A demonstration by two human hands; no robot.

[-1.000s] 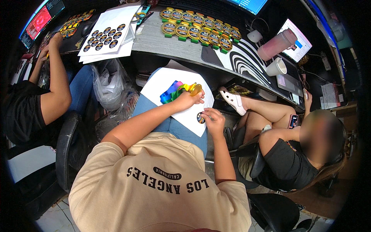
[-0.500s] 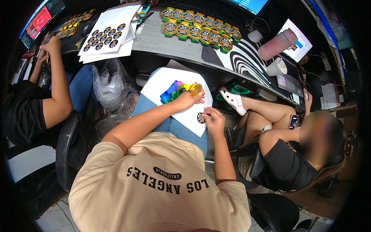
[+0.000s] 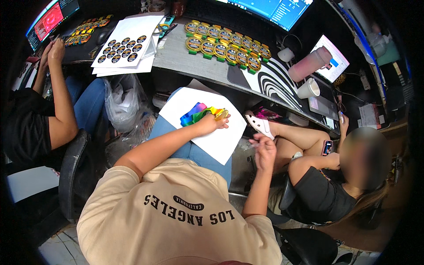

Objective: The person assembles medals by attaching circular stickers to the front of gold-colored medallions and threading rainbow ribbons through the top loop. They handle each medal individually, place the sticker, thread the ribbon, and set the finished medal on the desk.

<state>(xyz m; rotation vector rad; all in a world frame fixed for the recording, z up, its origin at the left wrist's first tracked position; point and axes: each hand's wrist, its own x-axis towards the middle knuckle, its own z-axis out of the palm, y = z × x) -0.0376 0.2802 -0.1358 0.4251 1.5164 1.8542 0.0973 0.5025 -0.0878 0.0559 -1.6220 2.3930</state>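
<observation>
On my lap lies a white sheet (image 3: 223, 143), with no sticker showing on its visible part. Over the sheet, my left hand (image 3: 211, 124) is closed around a gold medal (image 3: 221, 115). The medal's rainbow-coloured ribbon (image 3: 192, 114) spreads across the paper beside that hand. To the right of the sheet, my right hand (image 3: 265, 152) is raised with its fingers curled together. Its fingertips are blurred, and whatever they pinch, if anything, cannot be made out.
Rows of gold medals (image 3: 229, 53) with green ribbons lie on the desk ahead. Sheets of round black stickers (image 3: 121, 48) are at its left. A pink tumbler (image 3: 309, 64) and white cup (image 3: 308, 88) stand right. A plastic bag (image 3: 123, 99) hangs below. People sit on both sides.
My right hand has lifted off the sheet and moved right. The round black sticker that was by its fingers is gone from the sheet. My left hand still holds the medal, turned somewhat.
</observation>
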